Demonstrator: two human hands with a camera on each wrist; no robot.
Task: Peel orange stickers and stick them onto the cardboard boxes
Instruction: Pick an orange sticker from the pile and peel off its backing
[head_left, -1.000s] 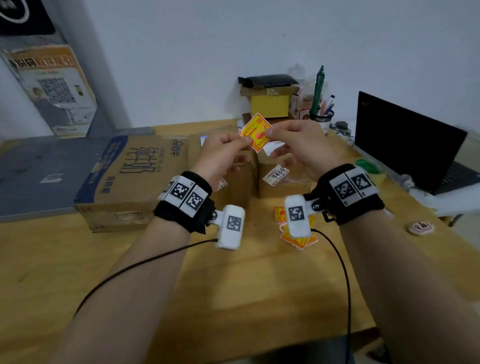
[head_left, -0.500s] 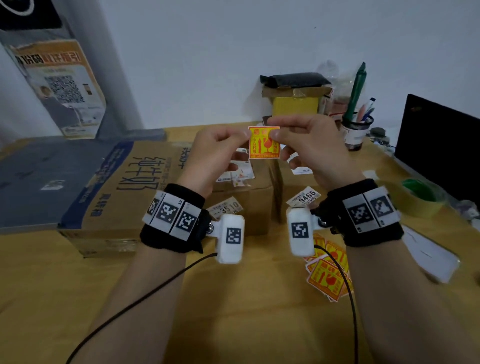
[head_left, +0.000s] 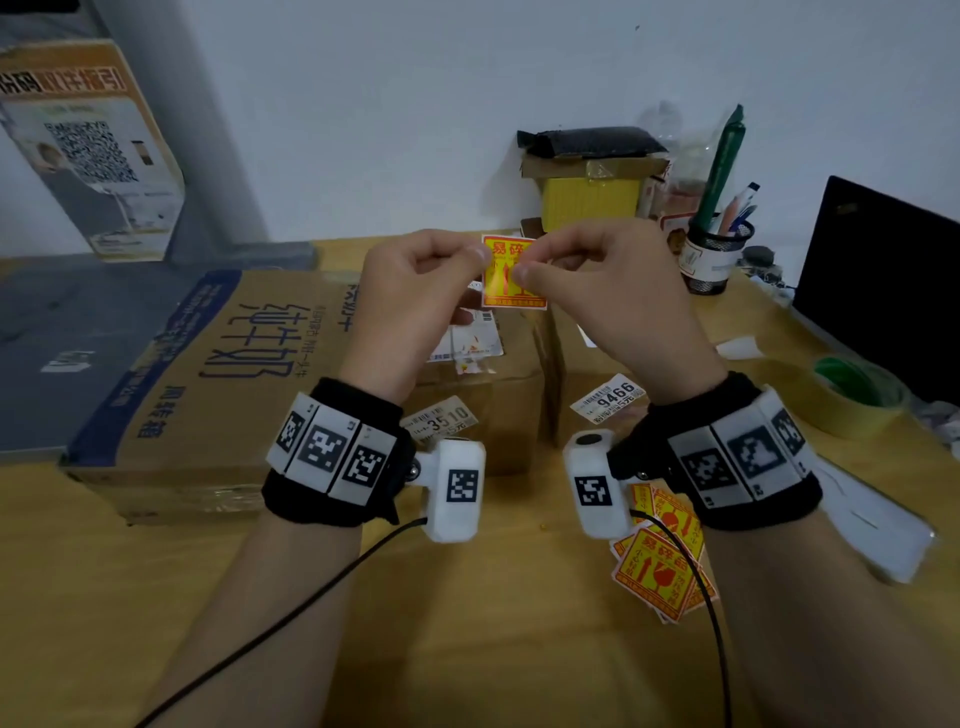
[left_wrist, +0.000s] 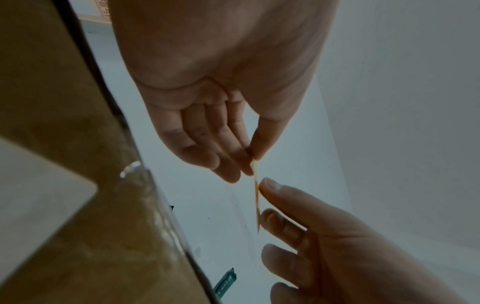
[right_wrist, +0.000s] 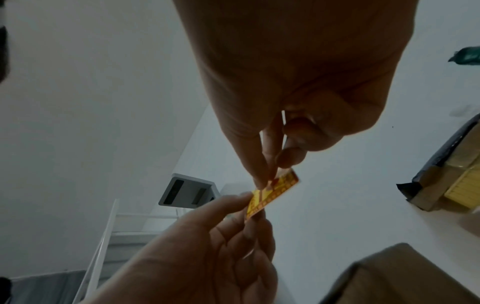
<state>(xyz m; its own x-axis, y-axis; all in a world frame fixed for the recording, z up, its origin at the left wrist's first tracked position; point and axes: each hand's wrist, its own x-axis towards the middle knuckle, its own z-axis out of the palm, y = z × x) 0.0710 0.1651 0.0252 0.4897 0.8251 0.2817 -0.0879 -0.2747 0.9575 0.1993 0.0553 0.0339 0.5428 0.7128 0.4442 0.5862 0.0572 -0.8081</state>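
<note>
Pinching one sticker (head_left: 511, 275) between them, two hands, left (head_left: 410, 301) and right (head_left: 608, 306), hover above three boxes (head_left: 218, 374); loose stickers (head_left: 657, 561) lie near the counter's (head_left: 467, 623) right edge.

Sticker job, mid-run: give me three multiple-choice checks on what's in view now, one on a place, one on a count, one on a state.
1. Where does the pile of spare stickers lie?
A. on the big printed box
B. on the table under the right wrist
C. in the pen cup

2. How many small boxes with numbered tags stand in front of the hands?
A. one
B. two
C. four

3. How is the raised sticker held?
A. pinched by both hands in the air
B. pressed flat on a box
C. lying loose on the table

Answers:
1 B: the pile of spare stickers rests on the table below the right wrist.
2 B: one small box is tagged 3510, the other small box 9466.
3 A: the left hand and right hand pinch the raised sticker above the boxes.
</note>
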